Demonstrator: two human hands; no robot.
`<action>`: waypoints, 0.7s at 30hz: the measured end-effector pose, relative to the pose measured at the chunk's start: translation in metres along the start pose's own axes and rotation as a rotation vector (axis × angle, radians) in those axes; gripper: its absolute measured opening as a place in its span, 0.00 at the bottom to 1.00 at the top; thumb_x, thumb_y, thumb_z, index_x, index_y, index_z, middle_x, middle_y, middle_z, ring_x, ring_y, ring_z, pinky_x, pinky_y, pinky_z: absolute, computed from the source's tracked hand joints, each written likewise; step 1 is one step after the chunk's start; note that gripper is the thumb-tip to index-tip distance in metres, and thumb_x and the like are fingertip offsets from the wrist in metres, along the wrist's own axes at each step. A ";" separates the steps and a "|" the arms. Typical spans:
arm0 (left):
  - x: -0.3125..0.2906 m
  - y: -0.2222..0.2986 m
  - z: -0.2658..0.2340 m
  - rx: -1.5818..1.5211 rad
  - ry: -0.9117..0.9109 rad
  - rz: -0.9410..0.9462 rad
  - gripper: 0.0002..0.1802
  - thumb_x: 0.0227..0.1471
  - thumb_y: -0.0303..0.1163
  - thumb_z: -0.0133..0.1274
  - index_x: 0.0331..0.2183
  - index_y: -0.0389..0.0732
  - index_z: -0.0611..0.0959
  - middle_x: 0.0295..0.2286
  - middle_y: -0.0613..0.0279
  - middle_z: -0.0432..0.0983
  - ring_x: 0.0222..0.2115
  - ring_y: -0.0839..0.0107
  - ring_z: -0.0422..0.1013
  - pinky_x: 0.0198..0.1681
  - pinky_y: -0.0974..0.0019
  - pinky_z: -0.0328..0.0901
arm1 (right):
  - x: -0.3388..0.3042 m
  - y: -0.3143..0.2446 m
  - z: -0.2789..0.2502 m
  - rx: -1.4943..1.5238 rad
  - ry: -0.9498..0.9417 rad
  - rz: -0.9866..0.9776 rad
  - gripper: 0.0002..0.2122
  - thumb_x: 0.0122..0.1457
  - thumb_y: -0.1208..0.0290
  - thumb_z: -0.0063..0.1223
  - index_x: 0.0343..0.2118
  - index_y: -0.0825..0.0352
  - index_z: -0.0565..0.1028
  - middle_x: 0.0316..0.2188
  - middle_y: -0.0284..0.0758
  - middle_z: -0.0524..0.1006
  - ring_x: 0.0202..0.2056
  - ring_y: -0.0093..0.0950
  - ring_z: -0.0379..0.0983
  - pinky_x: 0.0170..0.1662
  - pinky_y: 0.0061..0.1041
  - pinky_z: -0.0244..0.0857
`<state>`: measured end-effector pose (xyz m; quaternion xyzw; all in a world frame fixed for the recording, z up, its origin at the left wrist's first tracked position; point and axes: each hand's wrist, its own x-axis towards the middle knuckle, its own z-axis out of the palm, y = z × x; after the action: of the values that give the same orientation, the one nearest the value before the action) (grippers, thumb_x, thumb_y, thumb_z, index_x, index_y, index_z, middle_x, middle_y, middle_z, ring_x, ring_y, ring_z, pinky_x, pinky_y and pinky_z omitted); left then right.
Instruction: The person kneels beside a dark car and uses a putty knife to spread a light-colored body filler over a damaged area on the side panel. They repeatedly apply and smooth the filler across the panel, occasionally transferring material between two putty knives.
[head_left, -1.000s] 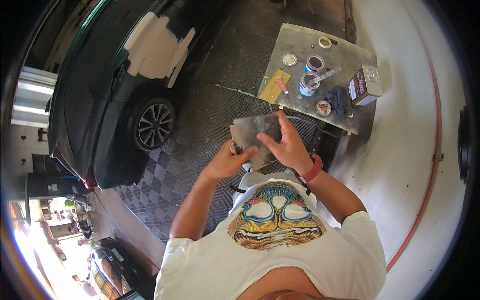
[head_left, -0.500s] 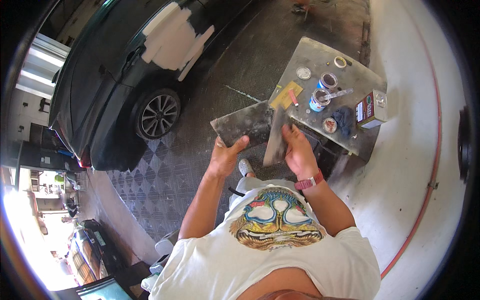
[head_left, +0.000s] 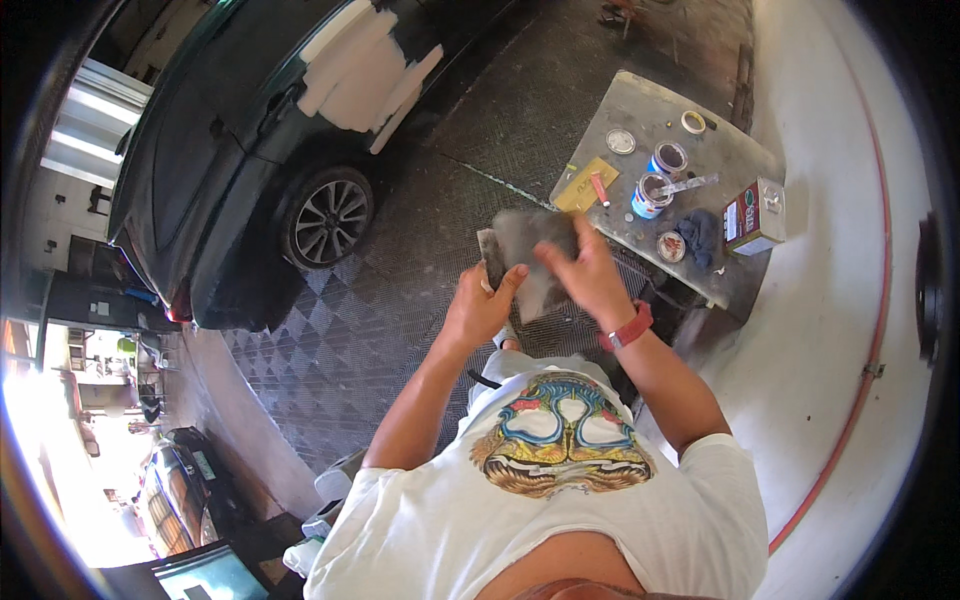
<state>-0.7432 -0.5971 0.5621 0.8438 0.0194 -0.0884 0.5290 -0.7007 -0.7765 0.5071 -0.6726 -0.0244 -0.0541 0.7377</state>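
Observation:
My left hand (head_left: pixel 478 308) is closed on a flat, grey-smeared putty board (head_left: pixel 491 258), thumb on top. My right hand (head_left: pixel 592 280) grips a second flat, stained plate, a putty spreader (head_left: pixel 522 240), which is blurred by motion. The spreader lies over the board and hides most of it; whether the two touch I cannot tell. Both are held in front of my body, above the dark floor and left of the work table (head_left: pixel 640 110).
Two open cans (head_left: pixel 652 195), one with a stirring stick, stand on the table beside a yellow spreader (head_left: pixel 583 187), red tube (head_left: pixel 599 188), dark cloth (head_left: pixel 697 238), tape roll (head_left: pixel 693 122) and rectangular tin (head_left: pixel 755 218). Left is a dark car (head_left: pixel 230 170) with a pale filler patch (head_left: pixel 355 75).
The right-hand spreader has swung from upright beside the board to lying across it. The board has turned and is now mostly covered. Both hands keep their grip.

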 end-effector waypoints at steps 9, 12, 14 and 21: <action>-0.006 -0.001 -0.004 -0.010 -0.156 -0.071 0.20 0.66 0.41 0.55 0.44 0.31 0.82 0.34 0.60 0.83 0.37 0.74 0.75 0.42 0.63 0.70 | 0.007 -0.034 0.002 -0.116 -0.139 -0.010 0.23 0.59 0.67 0.65 0.53 0.73 0.69 0.45 0.43 0.79 0.48 0.30 0.75 0.52 0.30 0.68; -0.011 -0.012 -0.016 -0.242 -0.439 -0.064 0.20 0.68 0.41 0.51 0.49 0.34 0.81 0.42 0.61 0.81 0.44 0.75 0.72 0.52 0.64 0.66 | 0.005 -0.053 -0.001 -0.216 -0.342 -0.080 0.26 0.60 0.64 0.65 0.55 0.72 0.68 0.41 0.43 0.81 0.42 0.33 0.78 0.47 0.32 0.71; -0.008 -0.027 -0.016 -0.304 -0.454 -0.043 0.24 0.67 0.46 0.52 0.53 0.36 0.79 0.45 0.60 0.80 0.46 0.74 0.72 0.53 0.65 0.66 | 0.012 -0.055 -0.003 -0.279 -0.391 -0.269 0.24 0.61 0.64 0.64 0.53 0.73 0.69 0.39 0.42 0.82 0.38 0.31 0.81 0.44 0.31 0.74; -0.009 -0.017 -0.012 -1.237 -0.389 -0.167 0.45 0.58 0.58 0.57 0.65 0.41 0.63 0.59 0.57 0.68 0.61 0.63 0.64 0.66 0.57 0.58 | -0.014 -0.029 -0.003 0.030 -0.376 0.224 0.24 0.65 0.60 0.61 0.55 0.71 0.70 0.49 0.41 0.79 0.47 0.28 0.77 0.51 0.30 0.71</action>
<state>-0.7529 -0.5784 0.5540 0.3481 0.0362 -0.2526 0.9020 -0.7181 -0.7810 0.5340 -0.6583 -0.0874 0.1552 0.7314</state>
